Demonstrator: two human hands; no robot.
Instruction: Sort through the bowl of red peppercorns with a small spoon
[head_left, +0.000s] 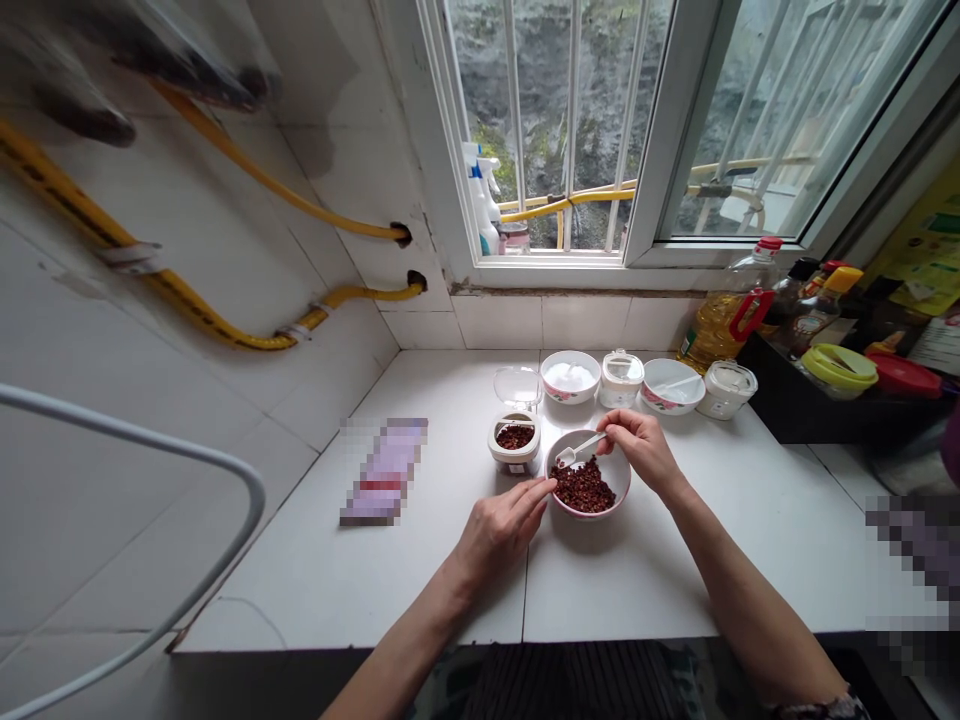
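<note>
A white bowl (pixel 622 478) holds reddish-brown peppercorn-like grains (pixel 585 488). My right hand (pixel 636 446) pinches the handle of a small white spoon (pixel 576 453), whose scoop is over the grains at the bowl's upper left. Against the bowl's left rim rests my left hand (pixel 506 518), its fingers stretched out together and holding nothing. Just behind that hand stands a small jar (pixel 515 458), partly filled with the same grains, its clear lid (pixel 517 385) flipped up.
Behind are a bowl of white powder (pixel 570 378), two closed jars (pixel 621 378) (pixel 727 390) and a bowl with a white spoon (pixel 673 388). An oil bottle (pixel 724 315) and a dark condiment box (pixel 787 405) stand right. A blurred purple packet (pixel 390 470) lies left.
</note>
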